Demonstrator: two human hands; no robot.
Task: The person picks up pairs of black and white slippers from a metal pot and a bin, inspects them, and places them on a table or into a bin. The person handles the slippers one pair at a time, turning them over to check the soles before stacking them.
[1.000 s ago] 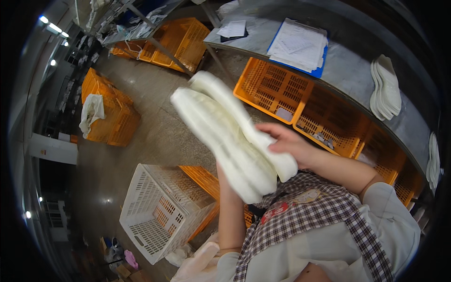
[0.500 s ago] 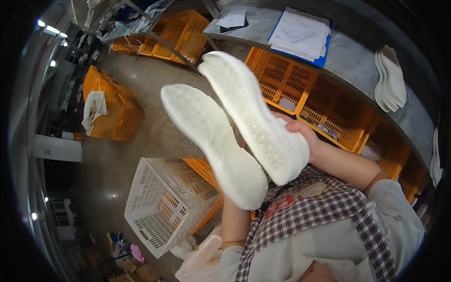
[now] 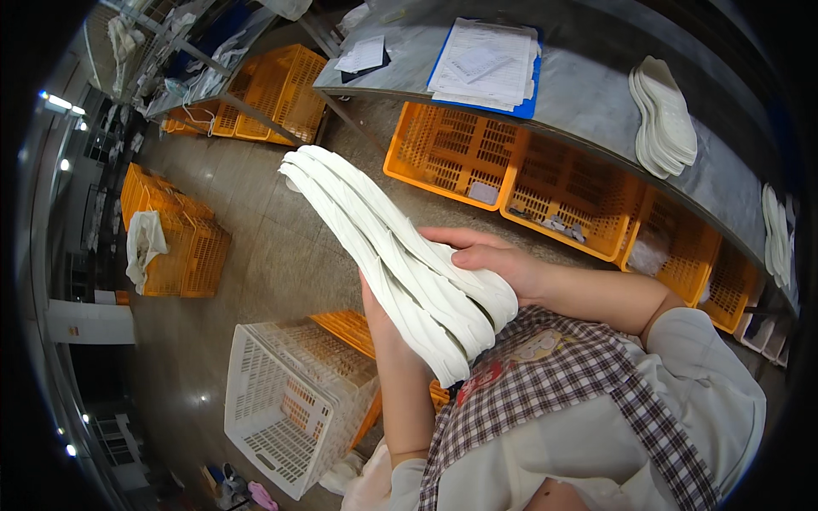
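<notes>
A bundle of several white shoe soles (image 3: 392, 255) is pressed together between my two hands, edges turned up and ridged sidewalls showing. My right hand (image 3: 498, 260) wraps the far side close to the thick heel ends, thumb on top and fingers stretched along the edge. On the near left side, my left hand (image 3: 372, 298) holds the bundle, and its fingers are mostly hidden under the soles. Beyond my right arm, a stack of white soles (image 3: 665, 119) lies on the grey workbench (image 3: 579, 72). More soles (image 3: 775, 234) lie farther right along it.
Orange crates (image 3: 571, 200) line the space under the workbench. A blue clipboard (image 3: 526, 106) with papers lies on top. A white crate (image 3: 277, 409) stands on the floor at lower left, near orange ones. Stacked orange crates (image 3: 183, 255) with a white bag stand farther left.
Two soles held fanned apart with their broad faces showing are now brought together in a bundle, turned edge up. Both hands have closed in on it, and the view has shifted.
</notes>
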